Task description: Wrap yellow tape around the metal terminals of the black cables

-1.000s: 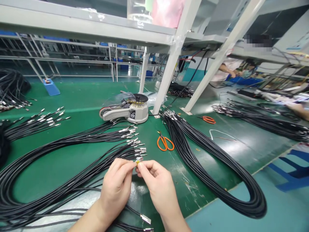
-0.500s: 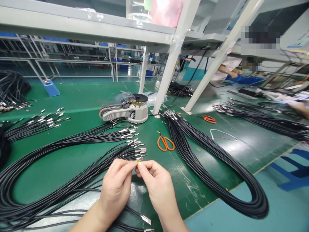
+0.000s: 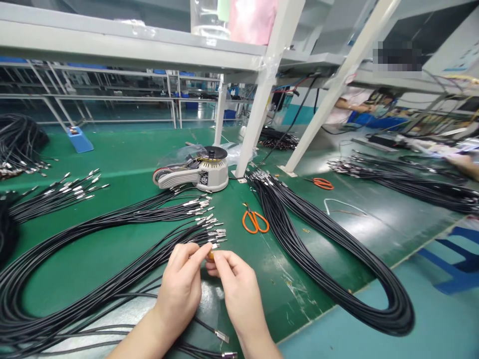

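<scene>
The left hand (image 3: 178, 291) and right hand (image 3: 239, 294) met above the near side of the green desk (image 3: 112, 149), their fingers (image 3: 228, 260) pressed together from both sides on a small brass-coloured piece (image 3: 211, 256). Most of the piece was hidden between the fingertips, so its shape could not be made out. It sat just beside the silver metal terminals (image 3: 213, 238) on the ends of a fanned bundle of black cables (image 3: 112, 259), whose loops spread toward the desk's left edge and lay beneath the left forearm. Orange scissors (image 3: 255, 222) lay to the right of the hands, and a white tape dispenser (image 3: 196, 172) stood farther back. A second coiled bundle of black cables (image 3: 299, 239) curved toward the desk's front right edge. Near the right edge of the view, a co-worker's hand (image 3: 464, 167) rested beyond a third cable bundle (image 3: 404, 187), apart from the person's own hands.
</scene>
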{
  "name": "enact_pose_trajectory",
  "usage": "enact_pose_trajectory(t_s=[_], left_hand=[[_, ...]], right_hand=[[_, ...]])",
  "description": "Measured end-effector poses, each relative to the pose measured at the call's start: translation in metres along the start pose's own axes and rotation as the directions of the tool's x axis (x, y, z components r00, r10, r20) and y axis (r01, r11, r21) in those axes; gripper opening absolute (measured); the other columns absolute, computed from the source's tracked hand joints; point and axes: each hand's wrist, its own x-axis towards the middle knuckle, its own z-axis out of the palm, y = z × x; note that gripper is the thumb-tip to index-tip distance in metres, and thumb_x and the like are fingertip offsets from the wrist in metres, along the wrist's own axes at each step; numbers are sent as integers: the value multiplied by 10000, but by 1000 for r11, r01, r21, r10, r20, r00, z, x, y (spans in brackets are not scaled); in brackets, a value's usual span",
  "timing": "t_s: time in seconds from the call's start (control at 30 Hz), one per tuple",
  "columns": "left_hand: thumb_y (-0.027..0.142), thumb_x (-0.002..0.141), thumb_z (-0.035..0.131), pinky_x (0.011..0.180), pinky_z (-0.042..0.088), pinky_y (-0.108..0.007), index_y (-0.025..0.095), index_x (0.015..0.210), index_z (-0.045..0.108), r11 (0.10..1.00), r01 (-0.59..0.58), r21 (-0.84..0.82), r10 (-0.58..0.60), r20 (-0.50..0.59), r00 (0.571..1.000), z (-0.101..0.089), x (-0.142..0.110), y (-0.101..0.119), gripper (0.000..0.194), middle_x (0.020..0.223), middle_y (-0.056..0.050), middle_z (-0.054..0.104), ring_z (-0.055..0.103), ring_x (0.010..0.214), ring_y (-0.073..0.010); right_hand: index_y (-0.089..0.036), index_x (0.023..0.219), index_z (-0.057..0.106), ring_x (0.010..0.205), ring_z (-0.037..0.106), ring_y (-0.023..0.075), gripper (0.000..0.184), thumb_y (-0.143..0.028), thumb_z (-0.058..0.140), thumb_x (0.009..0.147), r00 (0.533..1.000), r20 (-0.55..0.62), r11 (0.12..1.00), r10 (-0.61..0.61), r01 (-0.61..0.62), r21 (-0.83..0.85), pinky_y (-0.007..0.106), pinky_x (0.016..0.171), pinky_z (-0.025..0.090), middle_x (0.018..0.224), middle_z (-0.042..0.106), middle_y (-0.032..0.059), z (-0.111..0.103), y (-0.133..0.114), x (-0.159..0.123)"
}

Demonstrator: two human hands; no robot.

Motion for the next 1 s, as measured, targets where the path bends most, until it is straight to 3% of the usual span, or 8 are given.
enact_pose_trajectory(t_s=[0.23, 0.33, 0.47, 0.57, 0.67, 0.77, 0.87, 1.0], left_hand=[[159, 871, 441, 716, 506, -299, 172, 954, 593, 997, 54, 47, -59, 119, 991, -3, 9, 0, 174, 838, -57, 597, 574, 802, -164], [145, 865, 440, 696, 504, -289, 181, 918, 589, 998, 59, 31, -63, 123, 990, -6, 9, 3, 162, 819, -46, 592, 572, 790, -158], [129, 868, 443, 692, 495, -282, 177, 906, 586, 997, 64, 31, -67, 97, 993, -8, 2, 7, 157, 819, -50, 595, 565, 794, -157], [127, 870, 447, 700, 494, -284, 177, 913, 588, 997, 64, 38, -67, 76, 995, -7, -4, 8, 156, 833, -51, 608, 566, 792, -154], [131, 875, 443, 690, 494, -291, 182, 927, 590, 996, 74, 44, -76, 56, 996, -7, -5, 8, 164, 829, -48, 606, 565, 781, -153], [144, 875, 449, 683, 495, -294, 188, 930, 595, 997, 70, 39, -72, 55, 996, -7, -5, 9, 162, 810, -43, 604, 570, 766, -155], [158, 874, 452, 676, 498, -290, 189, 913, 599, 997, 66, 31, -67, 47, 997, -8, -5, 11, 155, 798, -39, 608, 575, 753, -157], [160, 869, 455, 689, 497, -295, 190, 900, 590, 996, 85, -6, -84, 41, 996, -10, -4, 13, 142, 800, -36, 617, 581, 753, -159]], right_hand=[[-154, 896, 687, 803, 625, 195, 265, -375, 573, 803, 1000, 2, 999, -15, 15, 52, 292, 744, 497, 842, 686, 59, -3, 7, -7], [-158, 895, 693, 828, 622, 202, 250, -359, 604, 777, 999, 8, 983, 40, -40, 178, 307, 748, 510, 905, 681, 74, -5, 13, -11], [-157, 927, 701, 839, 608, 198, 261, -309, 659, 719, 979, 79, 858, 188, -203, 471, 318, 721, 527, 1010, 662, 101, -6, 19, -19], [-146, 955, 691, 818, 607, 192, 297, -293, 680, 697, 969, 94, 795, 228, -241, 557, 326, 700, 530, 1067, 644, 122, -8, 19, -22], [-155, 1011, 653, 776, 607, 182, 351, -357, 659, 724, 981, 20, 852, 193, -177, 492, 327, 664, 529, 1058, 639, 118, -11, 16, -21], [-153, 957, 637, 703, 596, 162, 364, -438, 643, 730, 994, -71, 959, 87, -64, 276, 309, 656, 517, 837, 655, 61, -11, 12, -19], [-150, 856, 620, 653, 578, 148, 347, -452, 673, 693, 999, -50, 995, 21, -16, 97, 282, 643, 499, 706, 627, 18, -7, 11, -16], [-149, 772, 613, 668, 586, 155, 281, -417, 663, 704, 1000, -19, 999, -2, 3, 53, 271, 640, 488, 742, 646, 34, -2, 12, -15]])
